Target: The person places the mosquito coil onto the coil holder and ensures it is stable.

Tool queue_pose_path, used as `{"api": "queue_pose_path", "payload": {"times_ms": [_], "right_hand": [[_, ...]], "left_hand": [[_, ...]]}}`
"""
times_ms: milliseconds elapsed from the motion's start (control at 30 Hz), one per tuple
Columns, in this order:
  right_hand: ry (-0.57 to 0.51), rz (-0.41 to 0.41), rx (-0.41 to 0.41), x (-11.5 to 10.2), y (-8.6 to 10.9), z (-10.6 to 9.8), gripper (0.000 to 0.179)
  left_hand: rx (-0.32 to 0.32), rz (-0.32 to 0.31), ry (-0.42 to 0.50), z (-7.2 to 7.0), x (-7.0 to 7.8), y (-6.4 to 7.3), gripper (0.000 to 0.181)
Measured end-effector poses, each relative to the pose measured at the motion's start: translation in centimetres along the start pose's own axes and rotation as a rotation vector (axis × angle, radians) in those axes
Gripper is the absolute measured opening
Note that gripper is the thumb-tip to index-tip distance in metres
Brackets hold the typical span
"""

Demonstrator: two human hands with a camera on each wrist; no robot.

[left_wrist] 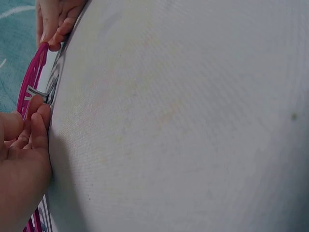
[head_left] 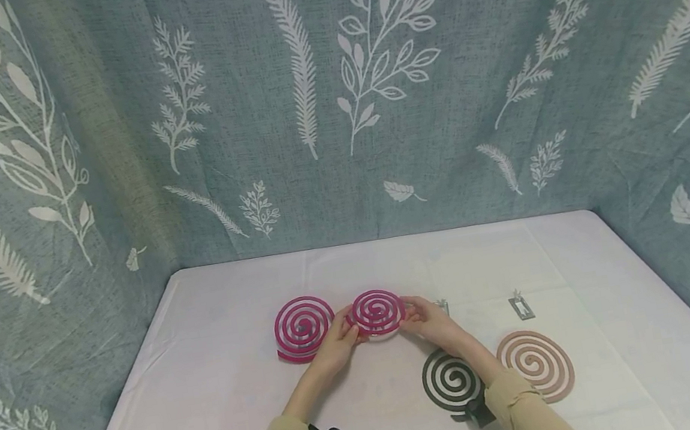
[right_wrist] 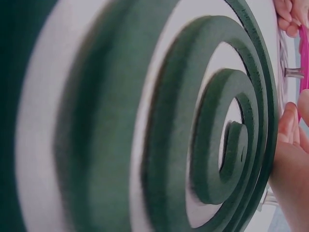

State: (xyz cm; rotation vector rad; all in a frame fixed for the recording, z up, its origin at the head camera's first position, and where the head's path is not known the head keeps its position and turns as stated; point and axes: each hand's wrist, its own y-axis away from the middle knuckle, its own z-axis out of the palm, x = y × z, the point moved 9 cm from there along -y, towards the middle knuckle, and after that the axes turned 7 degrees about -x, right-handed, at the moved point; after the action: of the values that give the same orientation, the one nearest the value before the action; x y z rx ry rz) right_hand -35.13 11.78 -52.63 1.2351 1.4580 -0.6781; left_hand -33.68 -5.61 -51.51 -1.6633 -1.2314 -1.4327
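Note:
A magenta mosquito coil (head_left: pixel 378 311) is held level between both hands. My left hand (head_left: pixel 339 341) pinches its left edge, thumb on the near side. The opposite edge is gripped by the fingers of my right hand (head_left: pixel 430 321). Under the coil, a thin metal coil stand (left_wrist: pixel 41 93) shows in the left wrist view, its upper end reaching the coil's rings. Another magenta coil (head_left: pixel 305 328) lies just left of my left hand, with a bit of metal at its centre. Below my right forearm is a dark green coil (head_left: pixel 452 379), large in the right wrist view.
A brown coil (head_left: pixel 535 366) lies right of the green one, partly behind the right sleeve. Farther back sits a small metal stand (head_left: pixel 521 306); another metal piece (head_left: pixel 443 306) peeks out behind the right hand. A patterned curtain (head_left: pixel 325 96) borders the white table (head_left: pixel 210 390).

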Motion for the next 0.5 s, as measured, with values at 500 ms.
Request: {"api": "queue_pose_path", "payload": {"times_ms": [500], "right_hand": [[-0.016,-0.013,-0.009,-0.13,0.12,0.01,0.056]], "left_hand": [[0.015,0.000,0.031,-0.08,0.03,0.18,0.049]]}}
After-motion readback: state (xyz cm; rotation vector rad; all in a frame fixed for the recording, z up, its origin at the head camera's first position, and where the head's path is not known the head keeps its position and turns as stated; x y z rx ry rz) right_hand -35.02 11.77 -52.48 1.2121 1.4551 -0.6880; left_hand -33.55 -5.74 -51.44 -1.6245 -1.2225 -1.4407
